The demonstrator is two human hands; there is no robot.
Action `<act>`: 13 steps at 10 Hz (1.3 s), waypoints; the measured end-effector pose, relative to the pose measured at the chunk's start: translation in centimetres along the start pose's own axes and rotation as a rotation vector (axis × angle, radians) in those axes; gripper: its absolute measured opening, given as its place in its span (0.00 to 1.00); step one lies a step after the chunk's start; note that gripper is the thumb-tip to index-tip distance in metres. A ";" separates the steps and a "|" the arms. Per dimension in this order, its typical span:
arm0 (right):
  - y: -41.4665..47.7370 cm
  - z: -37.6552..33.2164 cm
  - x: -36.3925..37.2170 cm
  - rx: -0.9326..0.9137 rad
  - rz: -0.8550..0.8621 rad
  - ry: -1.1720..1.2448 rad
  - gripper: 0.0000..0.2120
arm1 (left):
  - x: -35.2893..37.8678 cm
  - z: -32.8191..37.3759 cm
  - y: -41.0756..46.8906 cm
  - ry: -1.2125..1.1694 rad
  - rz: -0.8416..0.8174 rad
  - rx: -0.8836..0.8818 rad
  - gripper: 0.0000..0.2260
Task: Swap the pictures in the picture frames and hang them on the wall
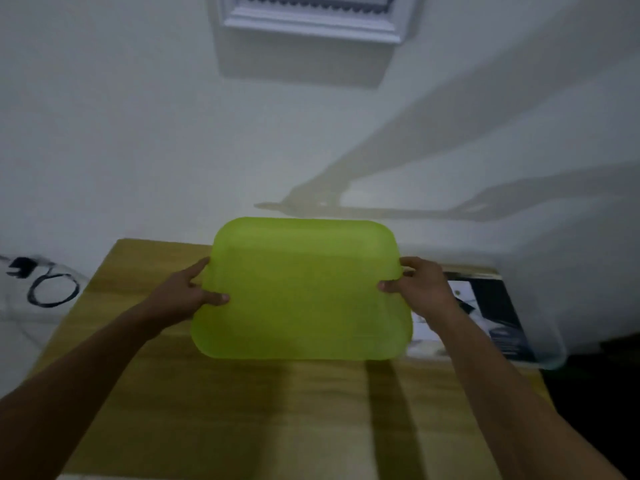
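Tray [301, 289] between left grip [188, 289], right grip [420, 289]

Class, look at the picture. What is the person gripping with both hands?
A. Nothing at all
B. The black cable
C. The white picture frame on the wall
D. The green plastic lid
D: the left hand and the right hand each grip an opposite side edge of the green plastic lid, thumbs on top.

A white moulded picture frame [313, 19] hangs flat on the wall [121, 133] above my counter [207, 393], only its lower part visible; a dark black-and-white picture [491, 306] lies flat at the counter's right edge
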State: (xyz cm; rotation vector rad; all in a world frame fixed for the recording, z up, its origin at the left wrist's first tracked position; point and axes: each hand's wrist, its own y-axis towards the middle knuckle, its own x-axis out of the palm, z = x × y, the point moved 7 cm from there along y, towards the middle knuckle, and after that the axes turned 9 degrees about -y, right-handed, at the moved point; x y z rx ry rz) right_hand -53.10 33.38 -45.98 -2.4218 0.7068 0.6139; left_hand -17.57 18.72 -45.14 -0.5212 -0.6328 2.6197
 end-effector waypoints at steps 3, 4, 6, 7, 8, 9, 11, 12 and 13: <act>2.0 12.7 -17.6 0.037 0.108 -0.077 0.20 | 21.6 1.6 -1.6 0.021 0.001 0.071 0.40; 4.1 16.5 -20.7 0.063 0.138 -0.093 0.22 | 26.8 2.0 -0.6 0.101 0.058 0.122 0.36; 7.2 21.6 -22.8 0.099 0.173 -0.082 0.17 | 32.6 2.4 0.5 0.260 0.147 0.225 0.26; 7.7 23.5 -23.0 0.112 0.196 -0.103 0.13 | 33.6 2.4 0.8 0.309 0.176 0.226 0.23; 8.0 24.4 -22.9 0.081 0.228 -0.147 0.23 | 34.1 2.3 1.5 0.352 0.195 0.248 0.22; 8.3 24.4 -22.6 0.061 0.238 -0.201 0.31 | 34.2 1.3 2.9 0.431 0.200 0.253 0.22; 8.2 24.5 -22.1 0.029 0.267 -0.292 0.27 | 34.3 -0.2 3.9 0.454 0.218 0.231 0.32; 8.0 24.5 -22.2 0.002 0.282 -0.261 0.28 | 33.6 0.5 3.7 0.387 0.243 0.259 0.33; 6.6 22.8 -23.3 -0.046 0.373 -0.251 0.26 | 31.6 0.7 1.6 0.228 0.342 0.314 0.25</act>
